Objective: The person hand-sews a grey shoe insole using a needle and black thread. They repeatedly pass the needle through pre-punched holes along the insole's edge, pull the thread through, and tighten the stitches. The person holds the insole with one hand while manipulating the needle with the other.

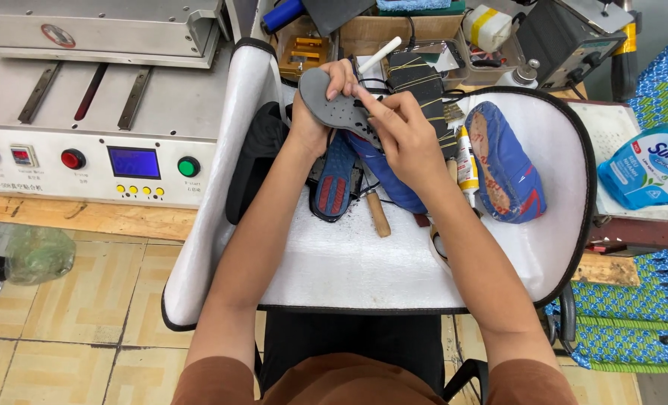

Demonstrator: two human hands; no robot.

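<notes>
Left hand [320, 105] gripping grey insole [334, 105] from beneath; right hand [401, 139] pressing fingers onto its top, both working above white padded mat [349, 262]. Blue shoe [503, 161] lying sole-up at right. Control-panel machine [94, 97] sitting left; tiled floor [71, 315] showing below.

Left hand [320, 105]: raised, fingers curled closed in a grip, thumb forward.
Right hand [403, 135]: palm down, index finger extended, other fingers bent.
Forearms: bare, both reaching forward, converging.
Hands: close together, nearly touching.
</notes>
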